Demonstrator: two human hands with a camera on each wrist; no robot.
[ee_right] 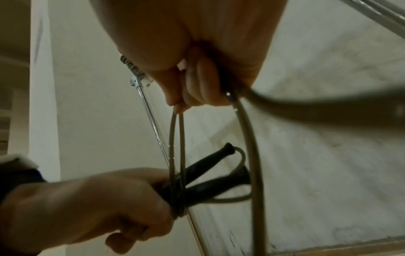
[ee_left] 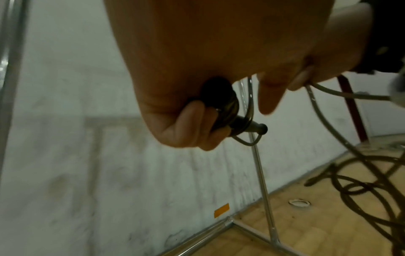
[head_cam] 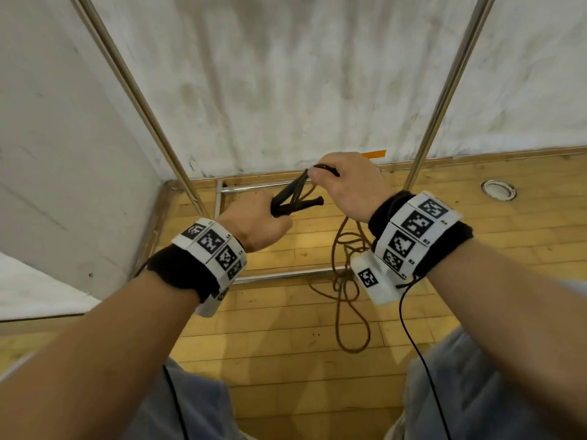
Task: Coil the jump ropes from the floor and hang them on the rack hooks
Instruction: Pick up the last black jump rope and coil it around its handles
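Floor: wooden boards (head_cam: 286,360) meeting a scuffed white wall (head_cam: 286,74).
Rack: metal frame (head_cam: 444,90) stands against that wall.
Left hand (head_cam: 254,223): fingers curled round both black handles (ee_right: 210,175).
Right hand (head_cam: 346,185): fingers pinch rope loops above the handles.
Jump rope (head_cam: 346,300): slack trails down in loose loops on the floor.

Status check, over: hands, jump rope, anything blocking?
Left hand grips both black handles. Right hand pinches rope loops. Rest of rope trails on floor. Nothing blocking.
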